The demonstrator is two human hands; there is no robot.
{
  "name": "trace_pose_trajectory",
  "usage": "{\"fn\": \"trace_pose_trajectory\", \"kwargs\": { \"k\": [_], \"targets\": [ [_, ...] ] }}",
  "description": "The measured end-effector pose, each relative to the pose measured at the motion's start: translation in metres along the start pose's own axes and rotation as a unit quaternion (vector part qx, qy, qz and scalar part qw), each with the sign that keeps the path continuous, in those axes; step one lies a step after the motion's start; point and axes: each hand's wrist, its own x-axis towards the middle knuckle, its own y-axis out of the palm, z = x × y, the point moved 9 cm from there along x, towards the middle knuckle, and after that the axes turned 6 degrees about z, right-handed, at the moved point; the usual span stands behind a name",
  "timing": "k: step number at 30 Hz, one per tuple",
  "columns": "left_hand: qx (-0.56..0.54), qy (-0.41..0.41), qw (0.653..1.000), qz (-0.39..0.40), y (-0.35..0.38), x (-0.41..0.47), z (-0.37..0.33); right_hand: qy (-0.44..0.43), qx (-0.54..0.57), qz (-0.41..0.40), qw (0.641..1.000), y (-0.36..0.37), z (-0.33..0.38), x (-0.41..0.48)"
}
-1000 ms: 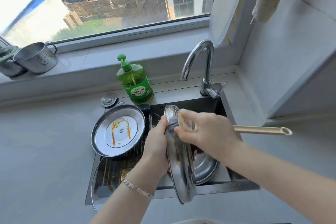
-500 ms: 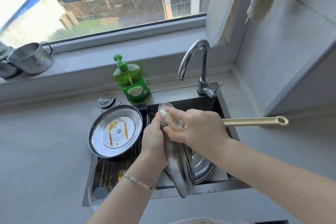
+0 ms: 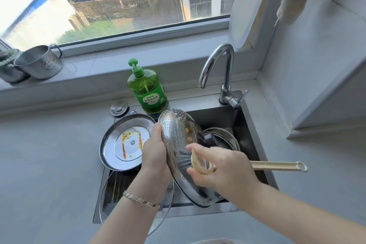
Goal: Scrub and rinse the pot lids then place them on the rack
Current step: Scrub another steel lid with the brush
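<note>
Head view: pot lid [image 3: 178,134], formerly edge-on, now turned sudsy-face-up over the sink [image 3: 217,117]; left hand [image 3: 154,152] grips its rim, right hand [image 3: 223,168] clasps the brush [image 3: 277,165] against it; step, scrubbing; next, likely a rinse under the tap [image 3: 229,69].

Left hand: the left hand [image 3: 156,152] was bare, with nothing over the back or the thumb.
Right hand: the right hand [image 3: 223,166] was bare as well, knuckles and fingers uncovered.
Left forearm: the left forearm [image 3: 126,218] showed bare from the wrist to the lower edge of the view.
Right forearm: the right forearm [image 3: 297,210] showed bare from the wrist to the right edge.
Bracelet: a bracelet [image 3: 141,201] circled the left wrist in a single strand of silver-coloured metal, made of small flat angular links set end to end, and it glinted in the daylight.
Nails: they were too blurred to tell.
</note>
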Motion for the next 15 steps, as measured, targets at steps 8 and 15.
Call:
{"fn": "trace_pose_trajectory", "kwargs": {
  "k": [8, 15],
  "targets": [
    [0.054, 0.006, 0.998, 0.023, 0.012, -0.01, 0.012, 0.114, 0.035, -0.011, 0.993, -0.019, -0.029, 0.04],
    [0.097, 0.037, 0.995, -0.005, 0.003, -0.007, 0.001, 0.08, 0.019, 0.017, 0.996, -0.01, -0.015, 0.026]
  ]
}}
